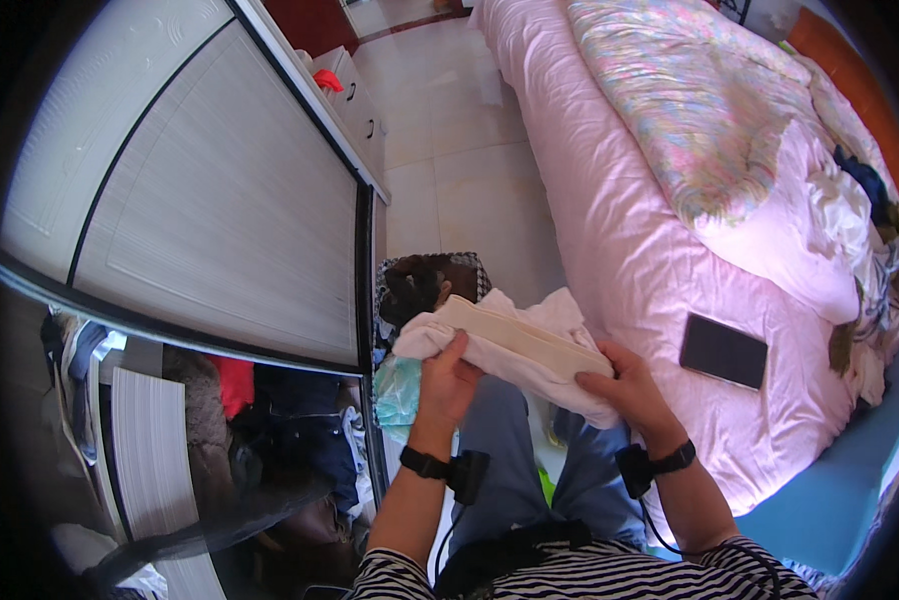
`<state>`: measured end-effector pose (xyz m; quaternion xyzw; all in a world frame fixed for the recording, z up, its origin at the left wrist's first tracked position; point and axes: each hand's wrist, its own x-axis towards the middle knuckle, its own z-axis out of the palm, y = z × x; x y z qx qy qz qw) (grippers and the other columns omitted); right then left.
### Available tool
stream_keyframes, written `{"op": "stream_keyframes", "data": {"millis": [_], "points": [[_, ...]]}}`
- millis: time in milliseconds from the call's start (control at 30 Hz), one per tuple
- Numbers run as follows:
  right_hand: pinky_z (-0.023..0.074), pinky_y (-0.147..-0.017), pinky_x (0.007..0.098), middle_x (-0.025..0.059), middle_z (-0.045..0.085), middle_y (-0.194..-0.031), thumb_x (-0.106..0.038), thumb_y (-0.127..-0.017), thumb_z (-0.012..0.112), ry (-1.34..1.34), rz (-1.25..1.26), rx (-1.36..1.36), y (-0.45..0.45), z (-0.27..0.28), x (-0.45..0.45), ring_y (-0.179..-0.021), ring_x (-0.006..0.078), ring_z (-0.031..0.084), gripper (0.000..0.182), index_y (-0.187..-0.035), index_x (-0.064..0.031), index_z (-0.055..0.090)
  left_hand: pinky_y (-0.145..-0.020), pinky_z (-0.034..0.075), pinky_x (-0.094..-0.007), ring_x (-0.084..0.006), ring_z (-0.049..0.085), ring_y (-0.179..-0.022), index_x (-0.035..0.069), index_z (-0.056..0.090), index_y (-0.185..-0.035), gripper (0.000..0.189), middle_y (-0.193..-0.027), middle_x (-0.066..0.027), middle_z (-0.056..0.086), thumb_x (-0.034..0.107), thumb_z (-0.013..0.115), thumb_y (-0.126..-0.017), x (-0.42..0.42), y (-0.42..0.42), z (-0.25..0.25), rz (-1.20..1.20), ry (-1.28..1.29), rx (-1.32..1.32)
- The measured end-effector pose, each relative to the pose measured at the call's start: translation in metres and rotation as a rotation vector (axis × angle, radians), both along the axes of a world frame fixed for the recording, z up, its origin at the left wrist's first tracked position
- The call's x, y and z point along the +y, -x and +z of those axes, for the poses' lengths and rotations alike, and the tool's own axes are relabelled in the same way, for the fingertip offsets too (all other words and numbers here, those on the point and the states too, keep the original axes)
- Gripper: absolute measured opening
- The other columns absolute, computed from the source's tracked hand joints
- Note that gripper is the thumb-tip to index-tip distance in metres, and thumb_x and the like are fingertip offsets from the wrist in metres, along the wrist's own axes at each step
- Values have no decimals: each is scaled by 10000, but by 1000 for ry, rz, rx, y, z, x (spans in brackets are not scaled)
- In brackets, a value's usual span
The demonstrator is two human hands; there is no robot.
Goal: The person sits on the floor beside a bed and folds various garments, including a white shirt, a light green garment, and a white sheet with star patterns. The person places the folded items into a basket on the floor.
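A pale pink cloth garment with a cream-coloured band (521, 337) is stretched between my two hands, above my knees. My left hand (449, 375) pinches its left part, thumb on top. Its right end is held by my right hand (626, 386), the thumb pressing on the cream band. Just beyond the cloth stands a black-and-white patterned container (483, 274) with dark and brown cloth items in it. A light green plastic bag (397, 390) lies near my left hand. The fingers under the cloth are partly hidden.
To the right is a bed with a pink sheet (599, 217), a floral quilt (689, 97) and a black tablet-like device (723, 351). On the left, a wardrobe sliding door (232, 202) stands above dark clothes (314, 435). A white drawer cabinet (359, 112) is farther off.
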<state>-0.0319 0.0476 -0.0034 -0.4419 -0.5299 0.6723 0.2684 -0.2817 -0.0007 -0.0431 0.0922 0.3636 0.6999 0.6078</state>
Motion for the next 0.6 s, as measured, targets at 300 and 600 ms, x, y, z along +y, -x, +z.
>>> {"op": "stream_keyframes", "data": {"millis": [300,600], "points": [[491,-765,341,150,659,-911,-212,-750,682,-178,162,-189,173,-123,124,-827,239,634,381,-1068,-11,621,-919,505,-422,-249,558,-1126,89,476,-1290,360,-1242,-96,550,96,542,-937,78,167,-120,166,267,231],[493,-783,421,220,647,-917,-220,-729,664,-293,85,-249,237,-220,170,-877,377,625,333,-1008,-42,625,-888,510,-428,-253,579,-1075,81,490,-1278,360,-1205,-95,569,80,561,-925,147,220,-203,193,393,401]]}}
